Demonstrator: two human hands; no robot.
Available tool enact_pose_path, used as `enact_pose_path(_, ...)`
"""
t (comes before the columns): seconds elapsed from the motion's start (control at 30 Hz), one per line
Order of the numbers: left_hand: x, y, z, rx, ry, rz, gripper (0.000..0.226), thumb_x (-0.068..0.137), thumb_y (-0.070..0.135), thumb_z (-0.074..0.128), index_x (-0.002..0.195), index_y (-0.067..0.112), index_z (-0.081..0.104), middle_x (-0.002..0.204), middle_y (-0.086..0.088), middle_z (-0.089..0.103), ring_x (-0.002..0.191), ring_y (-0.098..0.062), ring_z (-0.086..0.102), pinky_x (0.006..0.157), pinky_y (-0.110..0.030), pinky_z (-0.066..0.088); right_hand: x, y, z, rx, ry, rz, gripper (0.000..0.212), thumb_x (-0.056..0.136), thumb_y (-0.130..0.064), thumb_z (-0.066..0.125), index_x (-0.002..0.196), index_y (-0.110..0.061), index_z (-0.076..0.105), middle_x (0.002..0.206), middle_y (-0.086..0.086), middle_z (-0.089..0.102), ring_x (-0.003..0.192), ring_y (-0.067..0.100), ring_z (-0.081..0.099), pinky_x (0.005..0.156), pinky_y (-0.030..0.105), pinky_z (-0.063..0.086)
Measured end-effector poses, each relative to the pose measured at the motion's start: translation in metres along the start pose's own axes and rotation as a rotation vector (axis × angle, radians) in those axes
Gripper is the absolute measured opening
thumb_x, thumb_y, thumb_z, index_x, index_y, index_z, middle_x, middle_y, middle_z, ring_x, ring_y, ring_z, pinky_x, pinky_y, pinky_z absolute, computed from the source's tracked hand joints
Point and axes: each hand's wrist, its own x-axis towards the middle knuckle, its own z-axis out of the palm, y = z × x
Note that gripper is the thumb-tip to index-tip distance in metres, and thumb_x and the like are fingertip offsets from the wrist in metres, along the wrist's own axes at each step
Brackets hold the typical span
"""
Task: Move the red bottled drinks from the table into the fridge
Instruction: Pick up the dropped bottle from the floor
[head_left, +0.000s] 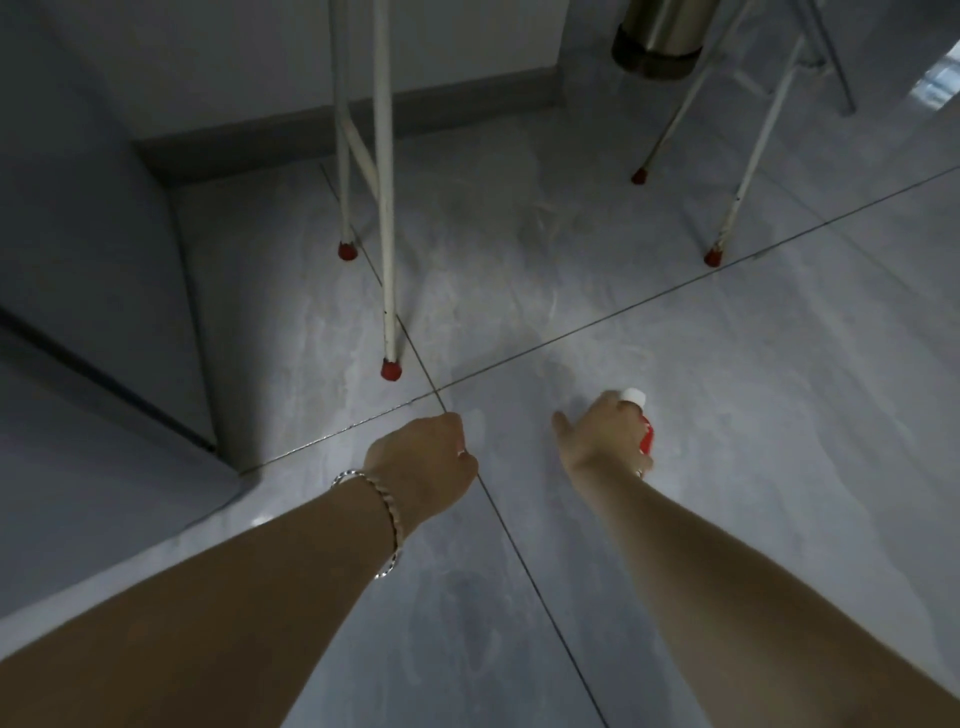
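Note:
My right hand (602, 436) is closed around a red bottled drink (645, 439) with a white cap (634, 397), held low over the grey tiled floor; the hand hides most of the bottle. To its left hangs my left hand (431, 462), fingers curled in with nothing seen in them, and a silver bracelet (382, 514) on the wrist. The tabletop is out of view; only the table's white legs (387, 208) show. A pale grey cabinet-like body (93, 249) stands at the left; I cannot tell whether it is the fridge.
White folding table legs with red feet (390, 370) stand ahead at centre and at the right (712, 257). A metal bin (662, 36) sits at the top. A wall with a dark baseboard (467, 98) runs behind. Open tiled floor lies below my arms.

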Motion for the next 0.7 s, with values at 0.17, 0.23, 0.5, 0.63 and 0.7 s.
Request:
enact_pose_path(0.17, 0.007, -0.002, 0.001, -0.035, 0.011, -0.002, 0.022, 0.095, 0.027, 0.044, 0.11, 0.016, 0.054, 0.104, -0.001, 0.06, 0.097, -0.02, 0.058, 0.079, -0.026, 0.042, 0.027, 0.025, 0.012, 0.249, 0.038, 0.374, 0.072, 0.086, -0.039, 0.06, 0.141, -0.015, 0.02, 0.134, 0.023, 0.037, 0.122, 0.039, 0.041, 0.1, 0.049, 0.04)
enact_pose_path(0.23, 0.004, -0.007, 0.001, -0.039, 0.024, -0.013, 0.022, 0.095, 0.027, 0.044, 0.11, 0.015, 0.055, 0.108, -0.002, 0.061, 0.098, -0.021, 0.058, 0.078, -0.025, 0.041, 0.023, 0.036, 0.013, 0.322, -0.036, 0.365, 0.077, 0.08, -0.039, 0.067, 0.139, -0.018, 0.022, 0.128, 0.022, 0.044, 0.115, 0.04, 0.049, 0.097, 0.048, 0.044)
enact_pose_path(0.5, -0.048, -0.027, -0.019, -0.09, 0.026, -0.162, 0.027, 0.095, 0.025, 0.044, 0.117, 0.013, 0.052, 0.117, -0.007, 0.059, 0.106, -0.026, 0.056, 0.076, -0.025, 0.035, -0.079, 0.011, -0.005, -0.022, -0.436, 0.008, 0.08, 0.064, -0.028, 0.081, 0.129, -0.017, 0.035, 0.124, 0.01, 0.055, 0.113, 0.03, 0.056, 0.096, 0.041, 0.047)
enact_pose_path(0.63, -0.115, -0.05, -0.053, -0.1, -0.038, -0.231, 0.027, 0.095, 0.026, 0.042, 0.118, 0.015, 0.051, 0.119, -0.006, 0.058, 0.108, -0.026, 0.055, 0.081, -0.028, 0.037, -0.147, -0.034, -0.035, -0.044, -0.486, -0.109, 0.086, 0.063, -0.028, 0.082, 0.132, -0.021, 0.031, 0.124, 0.009, 0.053, 0.112, 0.03, 0.055, 0.092, 0.042, 0.048)
enact_pose_path(0.7, -0.144, -0.061, -0.072, -0.126, -0.041, -0.283, 0.026, 0.095, 0.024, 0.042, 0.118, 0.015, 0.052, 0.119, -0.006, 0.058, 0.108, -0.026, 0.055, 0.08, -0.027, 0.037, -0.176, -0.056, -0.052, -0.042, -0.47, -0.176, 0.091, 0.061, -0.029, 0.082, 0.134, -0.022, 0.028, 0.124, 0.009, 0.051, 0.113, 0.03, 0.055, 0.094, 0.044, 0.048)
